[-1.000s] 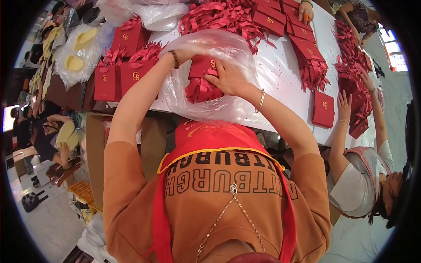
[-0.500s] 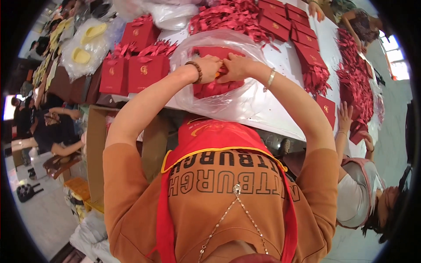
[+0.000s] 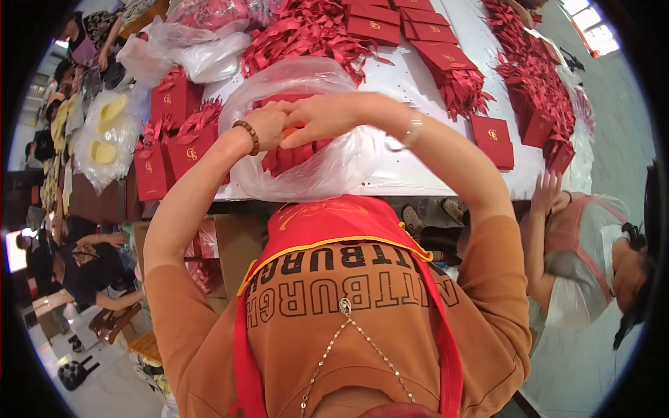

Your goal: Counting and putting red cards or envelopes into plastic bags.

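Observation:
A clear plastic bag (image 3: 327, 167) lies wide open on the near side of the table, with red paper gift bags (image 3: 289, 161) inside it. Both my hands work close together over its mouth. My left hand (image 3: 270, 118), with a beaded bracelet at the wrist, has its fingers curled in toward the red bags. Reaching across from the right, my right hand (image 3: 315, 118) bends its fingers down against the left one. A small orange thing (image 3: 290, 132) shows between them, too little of it to name. What the fingertips grip is hidden.
Red gift bags (image 3: 187, 150) stand at left, beside yellow slippers in plastic (image 3: 102, 152). Piled red ribboned bags (image 3: 300, 35) and flat stacks (image 3: 491, 143) cover the far and right table (image 3: 411, 157). Another person's hand (image 3: 546, 191) rests at the right edge.
The view has shifted, so the table things sit further left. My hands stay over the plastic bag; the right hand has turned and now overlaps the left more closely.

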Tool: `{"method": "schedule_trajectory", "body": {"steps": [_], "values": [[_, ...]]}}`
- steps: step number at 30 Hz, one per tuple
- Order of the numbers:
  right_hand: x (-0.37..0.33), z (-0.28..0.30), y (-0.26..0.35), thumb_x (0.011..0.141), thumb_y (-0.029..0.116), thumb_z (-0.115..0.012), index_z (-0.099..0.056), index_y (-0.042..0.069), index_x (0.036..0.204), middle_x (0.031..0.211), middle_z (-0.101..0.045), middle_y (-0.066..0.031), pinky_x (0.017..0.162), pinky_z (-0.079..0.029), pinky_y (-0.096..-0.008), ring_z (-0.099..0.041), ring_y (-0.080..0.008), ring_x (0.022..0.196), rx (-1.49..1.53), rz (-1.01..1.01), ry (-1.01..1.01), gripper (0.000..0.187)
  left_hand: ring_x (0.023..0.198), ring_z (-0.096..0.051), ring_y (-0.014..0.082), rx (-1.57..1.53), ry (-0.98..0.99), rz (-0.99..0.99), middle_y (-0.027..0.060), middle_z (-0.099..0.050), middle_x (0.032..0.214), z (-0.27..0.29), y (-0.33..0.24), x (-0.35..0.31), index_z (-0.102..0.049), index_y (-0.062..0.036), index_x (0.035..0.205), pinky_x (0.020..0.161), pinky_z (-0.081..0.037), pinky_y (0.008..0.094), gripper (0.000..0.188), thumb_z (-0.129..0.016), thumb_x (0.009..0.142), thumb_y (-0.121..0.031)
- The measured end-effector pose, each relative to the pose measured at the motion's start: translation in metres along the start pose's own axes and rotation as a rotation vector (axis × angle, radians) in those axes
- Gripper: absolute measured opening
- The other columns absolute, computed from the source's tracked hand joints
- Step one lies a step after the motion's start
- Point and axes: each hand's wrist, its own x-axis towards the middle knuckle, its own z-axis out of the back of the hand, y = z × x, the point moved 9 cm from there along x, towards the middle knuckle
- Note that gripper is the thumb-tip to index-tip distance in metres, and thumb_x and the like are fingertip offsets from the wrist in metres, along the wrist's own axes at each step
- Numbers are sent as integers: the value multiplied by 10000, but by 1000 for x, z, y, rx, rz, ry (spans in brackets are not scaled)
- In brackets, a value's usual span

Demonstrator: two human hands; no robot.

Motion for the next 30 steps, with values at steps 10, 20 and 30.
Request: {"method": "schedule_trajectory", "body": {"steps": [10, 20, 30], "values": [[-122, 123, -44, 923, 316, -417, -441, 32, 1244, 1149, -554, -86, 850, -443, -282, -552, -149, 1009, 737, 144, -620, 430, 1027, -491, 330, 11, -42, -81, 140, -509, 1115, 13, -7, -5, -486, -34, 1154, 856, -420, 404, 415, -568, 791, -218], [-156, 121, -100, 919, 280, -443, -452, 29, 1227, 1114, -567, -85, 798, -465, -255, -568, -143, 977, 901, 96, -788, 398, 991, -509, 322, 25, -30, -180, 141, -492, 1126, 36, -29, -8, -478, -44, 1151, 831, -423, 396, 423, -583, 785, -225], [-315, 133, -356, 801, 328, -605, -499, 3, 1181, 1064, -576, -92, 815, -410, -304, -514, -155, 993, 606, -689, -1315, 511, 878, -572, 319, -353, 272, -371, 185, -587, 963, 108, -140, 29, -496, -1, 1124, 764, -452, 387, 403, -540, 828, -270]]}}
